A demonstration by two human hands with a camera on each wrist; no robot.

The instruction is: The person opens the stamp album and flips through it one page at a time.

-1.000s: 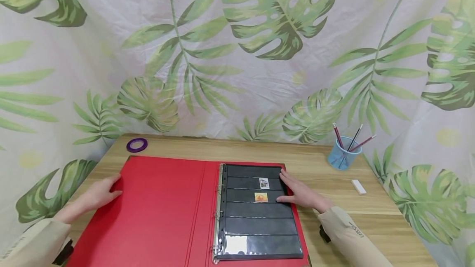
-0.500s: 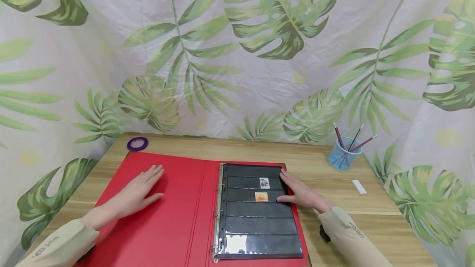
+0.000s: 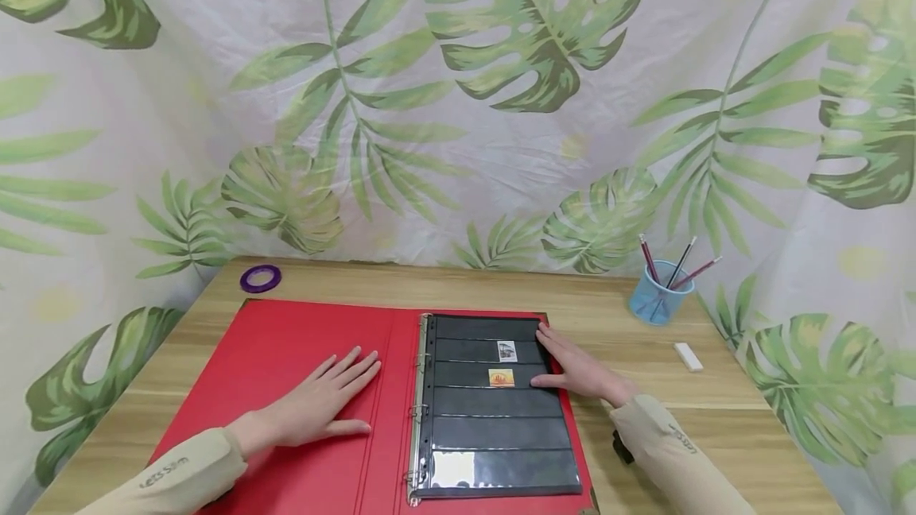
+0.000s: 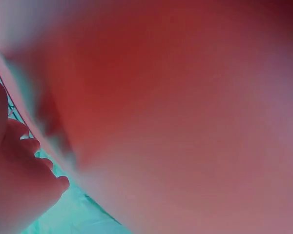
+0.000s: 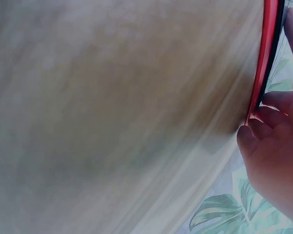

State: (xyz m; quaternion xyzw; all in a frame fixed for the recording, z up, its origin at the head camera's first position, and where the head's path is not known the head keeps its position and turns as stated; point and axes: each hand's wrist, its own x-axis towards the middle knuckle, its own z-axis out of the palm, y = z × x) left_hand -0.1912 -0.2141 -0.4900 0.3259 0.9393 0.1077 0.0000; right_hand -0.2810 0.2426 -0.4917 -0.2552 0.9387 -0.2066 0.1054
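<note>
Fig.: my hands at the red binder [image 3: 279, 340], lying open, btm ctr of frame.
My L hand [image 3: 318, 404], fingers straight & spread, is over its cover, lower L; my R hand [image 3: 581, 370], thumb & index apart, touches the page [image 3: 494, 430] w/ 2 stamps [image 3: 502, 377].

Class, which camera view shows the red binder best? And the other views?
The head view: the red binder lies open there, mostly in sight. The left wrist view gives only blurred red; the right wrist view, just a red edge by the fingers.
</note>
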